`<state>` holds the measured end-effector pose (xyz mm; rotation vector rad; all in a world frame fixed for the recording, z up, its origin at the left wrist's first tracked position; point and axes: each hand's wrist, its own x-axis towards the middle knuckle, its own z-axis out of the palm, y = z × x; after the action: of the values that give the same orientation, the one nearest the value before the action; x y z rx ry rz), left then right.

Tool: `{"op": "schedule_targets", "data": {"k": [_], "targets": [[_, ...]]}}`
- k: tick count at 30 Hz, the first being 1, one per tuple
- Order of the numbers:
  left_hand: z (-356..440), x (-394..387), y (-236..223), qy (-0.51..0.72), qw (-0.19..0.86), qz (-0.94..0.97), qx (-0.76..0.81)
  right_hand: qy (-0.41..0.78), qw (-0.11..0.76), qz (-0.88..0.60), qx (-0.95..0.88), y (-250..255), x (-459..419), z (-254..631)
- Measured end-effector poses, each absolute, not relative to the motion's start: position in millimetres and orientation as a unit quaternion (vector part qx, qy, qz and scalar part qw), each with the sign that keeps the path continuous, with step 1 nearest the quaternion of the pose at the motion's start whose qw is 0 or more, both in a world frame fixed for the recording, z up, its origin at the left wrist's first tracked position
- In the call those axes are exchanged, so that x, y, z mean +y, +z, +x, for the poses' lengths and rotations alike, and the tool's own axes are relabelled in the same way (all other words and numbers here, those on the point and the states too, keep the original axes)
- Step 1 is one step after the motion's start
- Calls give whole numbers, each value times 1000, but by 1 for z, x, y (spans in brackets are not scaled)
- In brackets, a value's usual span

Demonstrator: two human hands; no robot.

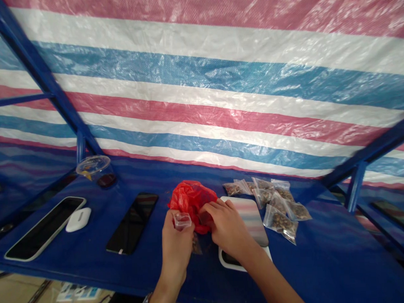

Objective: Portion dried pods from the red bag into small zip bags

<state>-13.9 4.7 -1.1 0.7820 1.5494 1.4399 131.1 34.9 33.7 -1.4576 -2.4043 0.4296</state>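
Note:
In my left hand [179, 240] is a small clear zip bag [182, 220], its mouth held apart and some brown bits showing in its lower part. My right hand [224, 223] is closed, its curled fingers at the opening of a crumpled red plastic bag [192, 196]; the fingertips and anything between them are hidden. Under and beside my right wrist lies a white digital scale [227, 260] with a shiny metal plate [249, 218]. To the right, several filled zip bags [281, 221] with small brown pieces lie in a loose pile.
A black phone [133, 224] lies left of my hands. Further left are a white-edged phone [42, 230], a white earbud case [78, 219] and a clear plastic cup [98, 170] with dark liquid. Striped sheeting [220, 102] hangs behind the blue table [220, 285], between blue metal bars [43, 68].

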Motion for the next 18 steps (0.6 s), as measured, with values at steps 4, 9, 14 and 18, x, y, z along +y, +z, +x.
{"op": "schedule_targets", "data": {"k": [4, 9, 14, 18], "targets": [[-18, 4, 7, 602, 408, 303, 616, 207, 188, -537, -796, 34, 34, 131], [-21, 3, 9, 586, 393, 330, 627, 239, 211, -562, -763, 35, 36, 129], [-24, 5, 6, 550, 299, 443, 642, 232, 276, -550, -753, 37, 41, 134], [-23, 5, 2, 529, 261, 491, 641, 191, 343, -489, -779, 48, 36, 133]]}}
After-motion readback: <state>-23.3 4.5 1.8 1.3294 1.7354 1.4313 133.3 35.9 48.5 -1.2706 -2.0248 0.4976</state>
